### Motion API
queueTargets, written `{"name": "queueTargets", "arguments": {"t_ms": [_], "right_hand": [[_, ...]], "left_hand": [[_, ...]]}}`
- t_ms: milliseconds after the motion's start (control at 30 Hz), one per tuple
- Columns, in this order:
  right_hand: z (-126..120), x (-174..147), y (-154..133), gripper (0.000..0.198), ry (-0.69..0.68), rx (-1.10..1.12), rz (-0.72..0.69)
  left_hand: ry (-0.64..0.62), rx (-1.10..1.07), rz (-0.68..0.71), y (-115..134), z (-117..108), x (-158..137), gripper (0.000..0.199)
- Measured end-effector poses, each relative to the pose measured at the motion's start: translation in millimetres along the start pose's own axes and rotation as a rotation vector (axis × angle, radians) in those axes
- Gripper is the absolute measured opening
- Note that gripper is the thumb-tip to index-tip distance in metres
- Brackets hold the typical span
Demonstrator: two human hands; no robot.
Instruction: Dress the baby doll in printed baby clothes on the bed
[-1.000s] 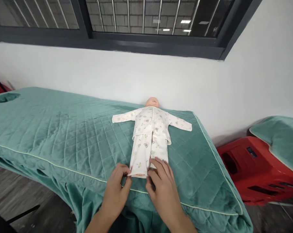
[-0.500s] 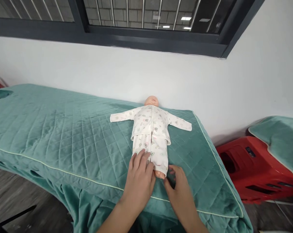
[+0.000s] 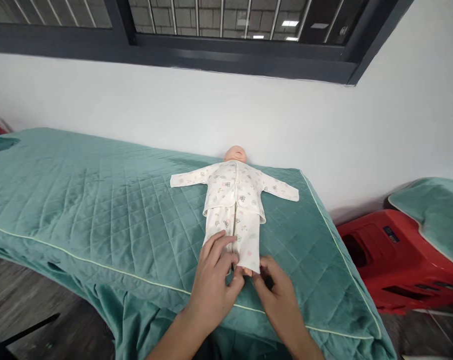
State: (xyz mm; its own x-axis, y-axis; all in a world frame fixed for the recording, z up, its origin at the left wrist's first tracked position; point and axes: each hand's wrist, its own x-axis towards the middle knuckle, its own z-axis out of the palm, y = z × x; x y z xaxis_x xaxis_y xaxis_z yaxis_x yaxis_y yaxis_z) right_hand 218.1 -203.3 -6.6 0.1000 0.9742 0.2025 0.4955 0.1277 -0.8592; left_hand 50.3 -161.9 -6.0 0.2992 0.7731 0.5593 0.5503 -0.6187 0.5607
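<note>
A baby doll [image 3: 235, 153] lies on its back, arms spread, in a white printed jacket [image 3: 237, 185] and matching trousers [image 3: 248, 235]. At the lower end of the trousers, my left hand [image 3: 216, 280] lies over the image-left leg, its thumb and forefinger closed on the inner edge of the other leg's cuff. The thumb and forefinger of my right hand [image 3: 277, 295] pinch that cuff's outer corner. Between the two hands a bit of the doll's foot [image 3: 247, 271] shows under the hem. The image-left foot is hidden behind my left hand.
The doll rests on a bed with a green quilted cover [image 3: 110, 210], against a white wall [image 3: 196, 110]. Above is a dark window frame [image 3: 241, 57] with metal bars behind it. A red plastic stool [image 3: 391, 260] with green cloth stands at the right.
The image-right trouser cuff has been drawn down and straightened, covering more of the foot. My left thumb and right fingers have closed in on the cuff. The view has shifted slightly.
</note>
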Motion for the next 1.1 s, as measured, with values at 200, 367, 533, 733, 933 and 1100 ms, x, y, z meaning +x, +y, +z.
{"name": "queueTargets", "arguments": {"t_ms": [200,367,533,733,933,1100], "right_hand": [[-21,-10,-9,0.010,0.177,-0.125,-0.260],[-11,-24,12,0.014,0.073,-0.291,-0.262],[-5,-26,15,0.023,0.104,-0.348,-0.283],[13,-5,-16,0.035,-0.004,-0.423,-0.434],[38,10,-23,0.016,-0.052,-0.441,-0.395],[43,11,-18,0.010,0.009,-0.407,-0.427]], "left_hand": [[0.073,0.011,0.017,7,-10,-9,0.013],[-0.002,0.096,0.034,-6,-5,-29,0.014],[0.031,0.098,-0.061,-22,-11,-56,0.032],[0.046,0.083,-0.173,-34,-10,-55,0.034],[0.000,-0.079,-0.177,-31,-11,-39,0.014],[-0.059,-0.089,-0.171,-31,-21,-31,0.013]]}}
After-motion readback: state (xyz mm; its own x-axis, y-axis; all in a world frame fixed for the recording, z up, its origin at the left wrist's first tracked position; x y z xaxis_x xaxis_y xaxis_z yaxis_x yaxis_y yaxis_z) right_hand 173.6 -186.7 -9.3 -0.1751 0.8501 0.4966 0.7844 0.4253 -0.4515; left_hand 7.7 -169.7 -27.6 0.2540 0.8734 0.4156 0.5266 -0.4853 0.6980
